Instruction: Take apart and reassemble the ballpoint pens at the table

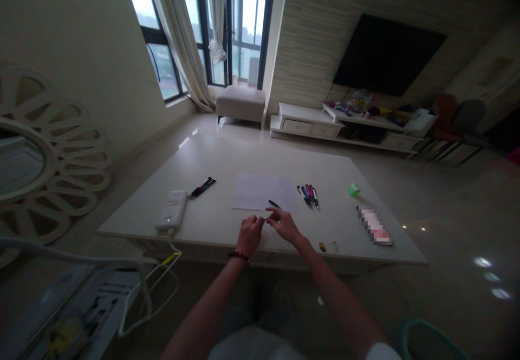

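at the table's (pixel 203 159) near edge, the left hand (pixel 249 235) and right hand (pixel 285 226) meet, fingertips pinched on a small thing (pixel 266 220) too tiny to identify, just below the paper (pixel 255 192), a dark pen (pixel 274 203) lying at its lower edge.

This is the living room of a home: a wall-mounted television (pixel 388 54) hangs above a low white TV cabinet (pixel 304 124), and an upholstered ottoman (pixel 240 103) stands by long curtains (pixel 179 40) on a glossy tiled floor (pixel 447 230).
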`<state>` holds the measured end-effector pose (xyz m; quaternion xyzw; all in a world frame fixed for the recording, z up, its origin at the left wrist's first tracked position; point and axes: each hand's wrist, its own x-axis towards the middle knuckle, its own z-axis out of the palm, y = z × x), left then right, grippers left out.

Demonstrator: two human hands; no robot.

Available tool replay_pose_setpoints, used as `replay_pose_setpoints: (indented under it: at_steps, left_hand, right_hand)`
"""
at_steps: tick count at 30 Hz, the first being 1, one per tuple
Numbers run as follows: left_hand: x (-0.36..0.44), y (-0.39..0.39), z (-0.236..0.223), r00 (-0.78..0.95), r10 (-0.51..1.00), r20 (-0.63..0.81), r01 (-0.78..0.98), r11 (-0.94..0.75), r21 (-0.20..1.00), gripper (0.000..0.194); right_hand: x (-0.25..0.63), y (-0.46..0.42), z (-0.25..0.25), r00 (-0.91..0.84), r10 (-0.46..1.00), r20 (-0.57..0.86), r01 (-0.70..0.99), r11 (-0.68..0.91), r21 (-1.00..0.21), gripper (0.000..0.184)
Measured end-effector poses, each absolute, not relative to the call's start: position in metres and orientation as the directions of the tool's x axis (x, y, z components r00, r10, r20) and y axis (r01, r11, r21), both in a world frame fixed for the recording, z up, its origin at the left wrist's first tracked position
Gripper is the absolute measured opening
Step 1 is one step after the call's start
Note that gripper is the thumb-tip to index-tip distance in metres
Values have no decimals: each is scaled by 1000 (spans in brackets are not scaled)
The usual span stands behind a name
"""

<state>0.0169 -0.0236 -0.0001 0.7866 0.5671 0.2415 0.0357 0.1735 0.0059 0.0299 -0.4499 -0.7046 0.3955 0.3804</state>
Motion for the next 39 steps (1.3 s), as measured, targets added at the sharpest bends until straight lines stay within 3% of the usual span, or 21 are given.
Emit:
replay_pose_setpoints:
  at_steps: [2,7,11,14,20,27,39]
  left_hand:
    - [17,-23,0,212,914,345,876,-334,348,19]
    - [17,-23,-2,175,915,364,877,-314,365,20]
    - [18,-23,-3,169,912,374,880,-310,359,22]
    - [18,-23,-4,172,914,368,880,-310,359,22]
    - [17,-23,-1,171,920,352,885,-301,357,20]
    - [18,-23,1,175,922,347,886,-301,353,20]
    - [18,-21,-7,216,892,398,850,-372,373,19]
  right_hand:
    - [181,13,25,-303,939,163,369,274,-888,46]
    - [201,47,6,-24,960,278,672,221,-706,22]
    - [197,69,-5,35,946,323,770,181,-612,15]
    - [194,70,-3,31,951,308,722,192,-665,14]
    - [212,35,21,-55,974,218,387,222,-895,26]
    - [217,9,41,-28,974,223,293,221,-930,28]
    - [188,9,34,-133,969,207,288,238,-928,23]
